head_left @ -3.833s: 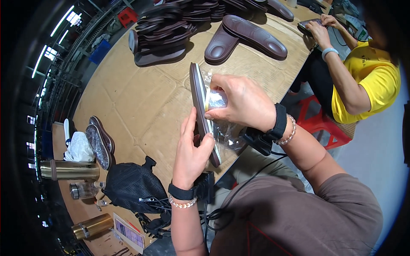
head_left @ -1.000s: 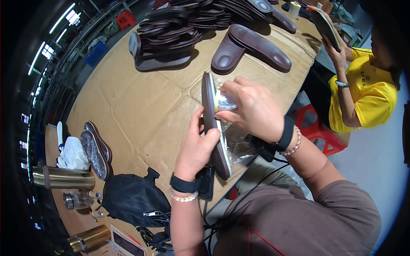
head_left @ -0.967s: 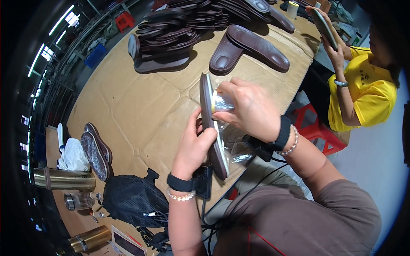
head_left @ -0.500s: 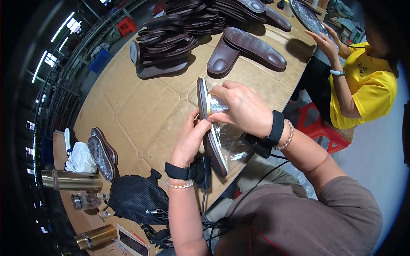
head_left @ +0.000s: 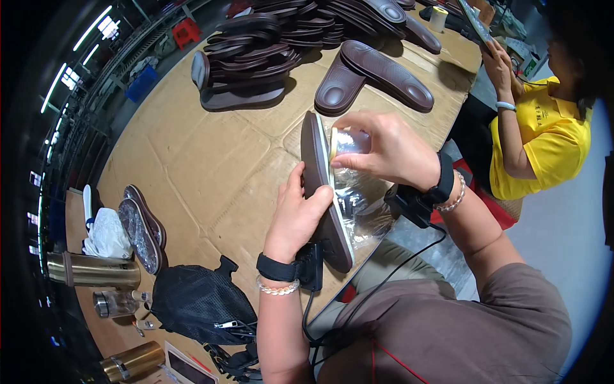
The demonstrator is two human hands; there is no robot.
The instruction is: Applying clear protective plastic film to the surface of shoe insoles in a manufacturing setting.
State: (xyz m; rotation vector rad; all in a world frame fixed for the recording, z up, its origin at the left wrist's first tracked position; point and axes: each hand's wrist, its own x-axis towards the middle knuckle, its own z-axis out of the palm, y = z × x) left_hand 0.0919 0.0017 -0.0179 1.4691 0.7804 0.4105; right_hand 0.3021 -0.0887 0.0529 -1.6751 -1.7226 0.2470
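My left hand (head_left: 296, 217) grips a dark brown shoe insole (head_left: 318, 168) on its edge, over the front of a cardboard-covered table (head_left: 192, 153). My right hand (head_left: 382, 150) pinches a clear plastic film (head_left: 348, 144) against the insole's upper half. The loose end of the film (head_left: 364, 214) hangs crumpled below my right wrist. Both wrists carry black bands and bead bracelets.
Two brown insoles (head_left: 374, 73) lie flat beyond my hands, and stacks of several more (head_left: 256, 57) fill the table's far side. A black bag (head_left: 195, 301), metal flasks (head_left: 93, 270), a white bag (head_left: 105, 230) and two wrapped insoles (head_left: 142, 224) sit at left. A person in yellow (head_left: 540, 137) sits at right, holding an insole.
The insole has stayed upright in my left hand with small shifts. My right hand has kept working the film at its upper part. The person at right has moved their raised insole.
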